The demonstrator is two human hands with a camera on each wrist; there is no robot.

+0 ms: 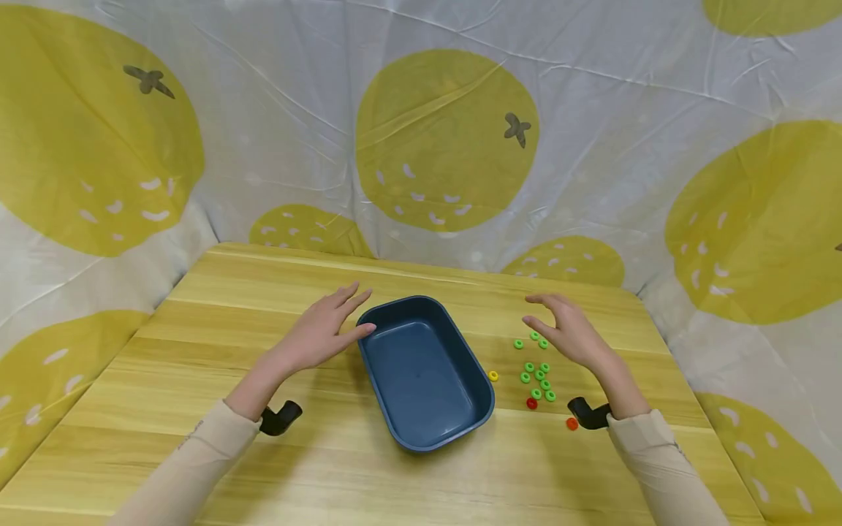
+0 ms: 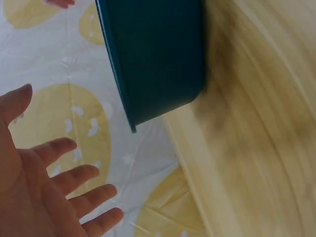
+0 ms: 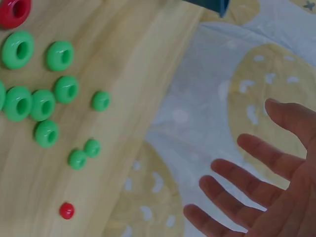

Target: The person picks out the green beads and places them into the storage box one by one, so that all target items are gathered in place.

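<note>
A dark blue rectangular plastic bin (image 1: 427, 380) stands on the table, with nothing visible inside. Beside its far left corner, my left hand (image 1: 322, 329) is raised with fingers spread; the left wrist view shows a gap between that hand (image 2: 54, 192) and the bin (image 2: 153, 54). To the right of the bin lie several small green rings (image 1: 539, 375), a yellow ring (image 1: 493, 375) near the rim, a dark red ring (image 1: 531, 403) and an orange-red ring (image 1: 572, 424). My right hand (image 1: 572, 332) hovers over the far side of the green rings (image 3: 43, 104), fingers apart and holding nothing.
The wooden table (image 1: 316, 467) ends at a cloth backdrop (image 1: 289, 124) with yellow fruit prints, which surrounds it at the back and sides. Black wrist mounts (image 1: 281, 418) jut out below both hands.
</note>
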